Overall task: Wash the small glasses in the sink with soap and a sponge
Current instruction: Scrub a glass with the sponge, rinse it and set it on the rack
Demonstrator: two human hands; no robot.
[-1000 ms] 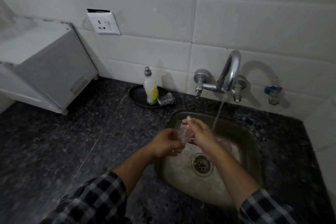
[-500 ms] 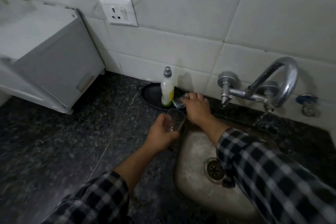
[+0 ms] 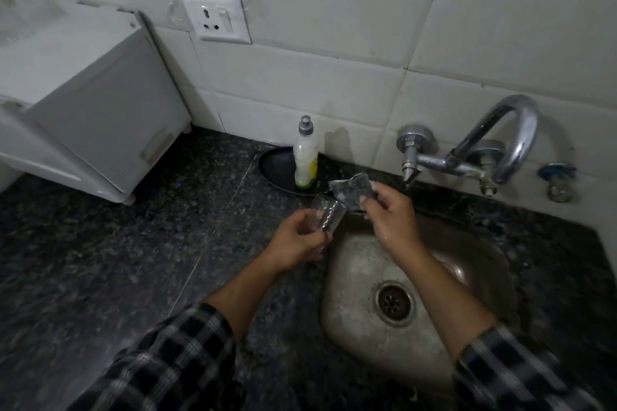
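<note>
My left hand [image 3: 297, 240] grips a small clear glass [image 3: 325, 218] over the counter, just left of the steel sink [image 3: 354, 277]. My right hand [image 3: 390, 213] holds a second small clear glass [image 3: 350, 188], tilted on its side, above the sink's back left corner. The two glasses are close together, nearly touching. A soap bottle [image 3: 305, 160] with a grey cap stands upright on a black plate [image 3: 275, 165] just behind the glasses. I see no sponge.
A chrome tap [image 3: 500, 143] on the tiled wall arches over the back of the sink, whose drain [image 3: 394, 302] is uncovered. A white box-like appliance [image 3: 100, 103] stands at the far left of the dark granite counter [image 3: 117, 260]. A wall socket [image 3: 217, 18] sits above.
My right hand reached to the black plate, picked up the second glass lying beside the soap bottle and brought it toward the sink. My left hand kept the first glass, moving it left of the sink.
</note>
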